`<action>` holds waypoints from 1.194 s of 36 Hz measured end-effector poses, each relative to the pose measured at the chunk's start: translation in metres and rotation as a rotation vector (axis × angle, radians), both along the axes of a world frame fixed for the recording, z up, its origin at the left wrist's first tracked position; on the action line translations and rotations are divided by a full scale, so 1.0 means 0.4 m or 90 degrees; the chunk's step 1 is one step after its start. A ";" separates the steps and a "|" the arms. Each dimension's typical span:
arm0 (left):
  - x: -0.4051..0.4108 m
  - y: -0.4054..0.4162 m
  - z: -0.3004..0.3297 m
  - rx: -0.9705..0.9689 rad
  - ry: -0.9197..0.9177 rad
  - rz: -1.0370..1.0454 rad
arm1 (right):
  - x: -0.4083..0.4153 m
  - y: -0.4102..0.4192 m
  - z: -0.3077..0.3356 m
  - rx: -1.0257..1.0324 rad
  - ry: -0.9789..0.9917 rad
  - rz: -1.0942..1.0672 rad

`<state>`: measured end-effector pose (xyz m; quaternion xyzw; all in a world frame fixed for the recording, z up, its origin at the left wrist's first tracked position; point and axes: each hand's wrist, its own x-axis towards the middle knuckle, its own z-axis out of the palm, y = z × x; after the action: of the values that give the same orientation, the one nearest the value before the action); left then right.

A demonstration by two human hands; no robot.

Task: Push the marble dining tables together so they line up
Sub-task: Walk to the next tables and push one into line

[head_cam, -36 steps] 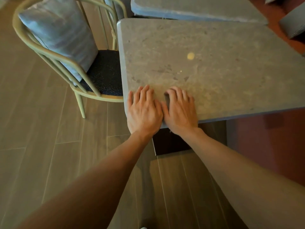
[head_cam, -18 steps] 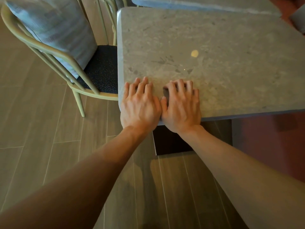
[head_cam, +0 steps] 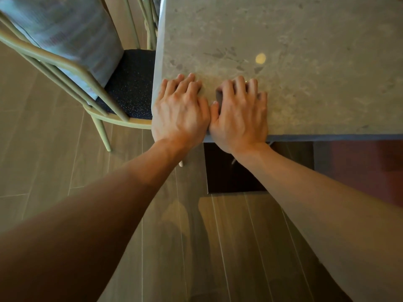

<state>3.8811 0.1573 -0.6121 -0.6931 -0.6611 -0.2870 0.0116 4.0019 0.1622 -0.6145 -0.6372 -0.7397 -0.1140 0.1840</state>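
Observation:
A grey marble dining table (head_cam: 305,62) fills the upper right of the head view. Its near left corner lies under my hands. My left hand (head_cam: 180,112) lies flat on the top at that corner, fingers straight. Beside it, touching thumb to thumb, my right hand (head_cam: 239,114) presses flat on the top at the near edge. The second marble table is out of view beyond the frame's top. The dark table base (head_cam: 229,171) shows under the near edge.
A pale green metal chair (head_cam: 72,77) with a dark seat (head_cam: 133,88) and a grey-blue cushion (head_cam: 72,33) stands close against the table's left side. Wood-look floor planks (head_cam: 54,171) run left and below; a reddish floor area (head_cam: 359,171) lies at the right.
Both hands stayed flat on the corner while the table slid away from me; the view followed forward, so the second table at the top passed out of frame.

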 end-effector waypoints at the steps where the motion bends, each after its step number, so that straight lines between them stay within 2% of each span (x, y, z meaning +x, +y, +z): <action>1: -0.001 0.002 0.002 0.001 -0.001 -0.002 | 0.000 0.003 0.000 0.002 -0.001 0.000; 17: -0.024 0.076 -0.016 0.001 -0.017 -0.013 | -0.025 0.062 -0.011 0.026 0.011 -0.025; 37: -0.026 0.064 -0.009 -0.012 -0.005 -0.036 | -0.025 0.058 -0.011 0.018 -0.003 -0.038; 40: -0.022 0.060 0.009 -0.057 0.021 -0.023 | -0.030 0.051 0.006 -0.015 0.002 -0.032; 43: -0.013 0.070 0.043 -0.142 0.075 -0.056 | -0.006 0.054 0.041 -0.114 0.043 0.010</action>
<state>3.8759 0.1855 -0.5947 -0.7341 -0.6560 -0.1707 -0.0395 3.9994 0.1840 -0.5981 -0.6490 -0.7451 -0.0242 0.1519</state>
